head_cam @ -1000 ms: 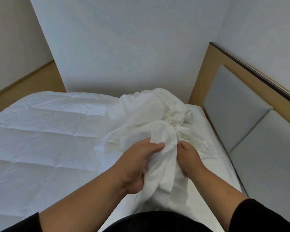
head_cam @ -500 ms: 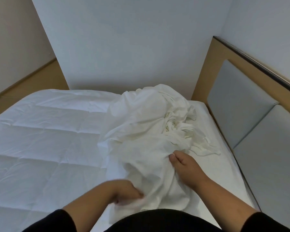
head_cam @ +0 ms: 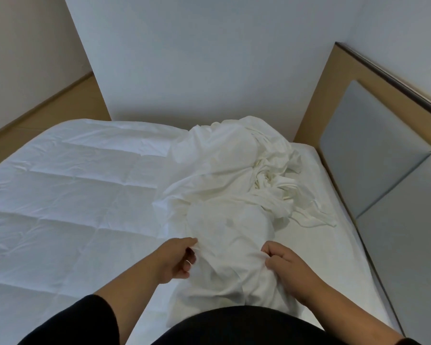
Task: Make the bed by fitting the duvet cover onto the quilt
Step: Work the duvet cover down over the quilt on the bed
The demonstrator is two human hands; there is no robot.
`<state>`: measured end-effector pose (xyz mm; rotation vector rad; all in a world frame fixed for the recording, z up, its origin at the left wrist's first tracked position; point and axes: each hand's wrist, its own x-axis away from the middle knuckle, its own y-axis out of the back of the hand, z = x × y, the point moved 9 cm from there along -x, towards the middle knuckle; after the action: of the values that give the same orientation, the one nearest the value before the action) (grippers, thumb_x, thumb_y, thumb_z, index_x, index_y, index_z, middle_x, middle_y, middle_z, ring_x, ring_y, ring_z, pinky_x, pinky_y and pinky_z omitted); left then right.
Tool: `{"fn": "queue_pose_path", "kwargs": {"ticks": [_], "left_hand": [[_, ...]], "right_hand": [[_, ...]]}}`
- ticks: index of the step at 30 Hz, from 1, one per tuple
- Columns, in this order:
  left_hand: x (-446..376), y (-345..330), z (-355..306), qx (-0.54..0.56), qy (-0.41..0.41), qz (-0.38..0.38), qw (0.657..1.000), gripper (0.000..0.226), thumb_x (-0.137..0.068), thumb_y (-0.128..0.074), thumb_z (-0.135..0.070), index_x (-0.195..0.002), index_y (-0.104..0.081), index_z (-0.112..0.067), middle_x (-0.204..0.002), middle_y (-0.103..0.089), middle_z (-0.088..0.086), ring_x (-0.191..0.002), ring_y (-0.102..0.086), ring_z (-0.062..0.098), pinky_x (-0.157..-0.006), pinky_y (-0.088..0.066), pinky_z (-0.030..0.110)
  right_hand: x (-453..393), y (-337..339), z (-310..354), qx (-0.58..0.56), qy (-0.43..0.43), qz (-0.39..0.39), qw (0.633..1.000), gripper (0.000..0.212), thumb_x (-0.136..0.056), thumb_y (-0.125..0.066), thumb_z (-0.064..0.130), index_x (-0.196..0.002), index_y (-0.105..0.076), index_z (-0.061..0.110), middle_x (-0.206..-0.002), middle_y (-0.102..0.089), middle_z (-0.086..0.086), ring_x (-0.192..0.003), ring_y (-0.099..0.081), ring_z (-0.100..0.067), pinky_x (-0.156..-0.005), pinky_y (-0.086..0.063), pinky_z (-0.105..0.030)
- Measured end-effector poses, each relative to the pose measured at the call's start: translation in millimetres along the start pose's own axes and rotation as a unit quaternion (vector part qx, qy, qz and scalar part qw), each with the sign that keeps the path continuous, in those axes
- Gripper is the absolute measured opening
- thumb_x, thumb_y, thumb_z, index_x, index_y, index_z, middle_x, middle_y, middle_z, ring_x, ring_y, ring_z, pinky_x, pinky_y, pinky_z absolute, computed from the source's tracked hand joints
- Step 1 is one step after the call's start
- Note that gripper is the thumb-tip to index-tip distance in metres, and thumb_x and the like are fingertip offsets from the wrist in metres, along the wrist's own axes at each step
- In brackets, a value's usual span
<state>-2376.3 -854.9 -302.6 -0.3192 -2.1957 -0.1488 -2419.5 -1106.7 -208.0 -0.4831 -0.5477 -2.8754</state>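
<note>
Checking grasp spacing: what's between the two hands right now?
In the head view, a bunched stretch of the white duvet cover spans the gap; the left hand and right hand each pinch it at one side.

The quilt [head_cam: 67, 195] runs off the left edge; its right part lies hidden under the crumpled duvet cover [head_cam: 229, 195]. The headboard [head_cam: 383, 175] is cut by the right edge; the left hand [head_cam: 177, 260] hides its fingertips in cloth; the right hand [head_cam: 286, 265] likewise.
</note>
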Motion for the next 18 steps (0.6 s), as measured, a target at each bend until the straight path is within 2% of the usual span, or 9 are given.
{"fn": "queue_pose_path", "kwargs": {"ticks": [3,5,7,9,12,14,15,17,18], "left_hand": [[19.8,15.2,-35.3,-0.018,-0.095,-0.066,0.993,0.028,-0.1,-0.052,-0.024,-0.075,-0.051,-0.01,-0.054,-0.045,0.003,-0.045,-0.032,0.014,-0.052,-0.035,0.027],[57.1,9.0,-76.3,0.045,-0.193,-0.056,0.978,0.033,-0.094,-0.059,-0.028,-0.079,-0.061,0.001,-0.066,-0.06,0.011,-0.057,-0.054,0.021,-0.063,-0.045,0.031],[117.9,-12.6,-116.4,0.069,-0.318,0.016,0.945,0.041,-0.086,-0.066,-0.034,-0.093,-0.069,0.007,-0.097,-0.071,0.024,-0.087,-0.065,0.032,-0.081,-0.049,0.043],[184.6,-48.0,-140.2,0.007,-0.438,0.109,0.892,0.044,-0.086,-0.069,-0.038,-0.09,-0.069,0.006,-0.098,-0.069,0.031,-0.091,-0.065,0.034,-0.085,-0.05,0.044],[236.2,-110.0,-129.9,-0.129,-0.497,0.243,0.823,0.032,-0.097,-0.059,-0.037,-0.087,-0.071,-0.008,-0.086,-0.07,0.003,-0.087,-0.066,0.016,-0.081,-0.05,0.029],[214.5,-120.3,-115.1,-0.087,-0.454,0.28,0.842,0.029,-0.096,-0.062,-0.038,-0.096,-0.073,-0.011,-0.096,-0.067,0.0,-0.091,-0.063,0.018,-0.083,-0.047,0.03],[193.1,-115.2,-110.2,-0.053,-0.436,0.257,0.861,0.026,-0.092,-0.066,-0.035,-0.095,-0.073,-0.01,-0.097,-0.065,0.002,-0.091,-0.061,0.019,-0.081,-0.046,0.03],[146.6,-88.6,-100.0,-0.01,-0.412,0.14,0.9,0.019,-0.08,-0.065,-0.026,-0.09,-0.074,-0.013,-0.098,-0.065,0.002,-0.089,-0.059,0.021,-0.075,-0.045,0.029],[126.6,-72.3,-91.4,-0.019,-0.391,0.067,0.918,0.017,-0.078,-0.065,-0.025,-0.091,-0.074,-0.021,-0.1,-0.067,-0.002,-0.091,-0.06,0.021,-0.077,-0.046,0.029]], "right_hand": [[1.5,-2.5,-11.0,-0.012,-0.024,-0.001,1.0,0.028,-0.078,-0.058,0.05,-0.07,-0.05,0.024,-0.073,-0.049,0.008,-0.072,-0.045,-0.01,-0.072,-0.037,-0.031],[1.3,-3.9,-12.0,0.007,-0.024,0.001,1.0,0.035,-0.085,-0.062,0.055,-0.075,-0.053,0.022,-0.072,-0.052,0.01,-0.07,-0.048,-0.007,-0.07,-0.04,-0.026],[0.8,-0.9,-9.3,0.033,-0.009,-0.018,0.999,0.032,-0.095,-0.063,0.04,-0.071,-0.052,0.022,-0.067,-0.051,0.01,-0.064,-0.046,-0.005,-0.065,-0.039,-0.023],[0.5,5.8,-7.0,0.021,-0.004,-0.063,0.998,0.035,-0.097,-0.064,0.026,-0.064,-0.055,0.023,-0.064,-0.052,0.009,-0.061,-0.048,-0.004,-0.063,-0.039,-0.023],[-0.7,14.1,-15.6,0.011,-0.05,-0.108,0.993,0.027,-0.095,-0.066,0.016,-0.071,-0.064,0.027,-0.074,-0.066,0.011,-0.071,-0.059,-0.002,-0.068,-0.046,-0.02],[6.8,20.5,-35.7,0.047,-0.162,-0.122,0.978,0.016,-0.095,-0.064,0.019,-0.08,-0.059,0.02,-0.084,-0.062,0.002,-0.085,-0.058,-0.013,-0.074,-0.045,-0.024],[15.6,22.2,-44.6,0.06,-0.215,-0.117,0.968,0.024,-0.097,-0.06,0.02,-0.075,-0.052,0.019,-0.085,-0.058,-0.002,-0.09,-0.056,-0.018,-0.076,-0.043,-0.027],[21.1,26.3,-46.8,0.09,-0.212,-0.114,0.966,0.033,-0.103,-0.051,0.019,-0.071,-0.043,0.022,-0.098,-0.059,-0.006,-0.101,-0.057,-0.023,-0.082,-0.042,-0.03],[19.8,26.0,-38.6,0.103,-0.214,-0.118,0.964,0.029,-0.104,-0.049,0.018,-0.076,-0.046,0.023,-0.108,-0.061,-0.006,-0.105,-0.057,-0.022,-0.089,-0.043,-0.031]]}}
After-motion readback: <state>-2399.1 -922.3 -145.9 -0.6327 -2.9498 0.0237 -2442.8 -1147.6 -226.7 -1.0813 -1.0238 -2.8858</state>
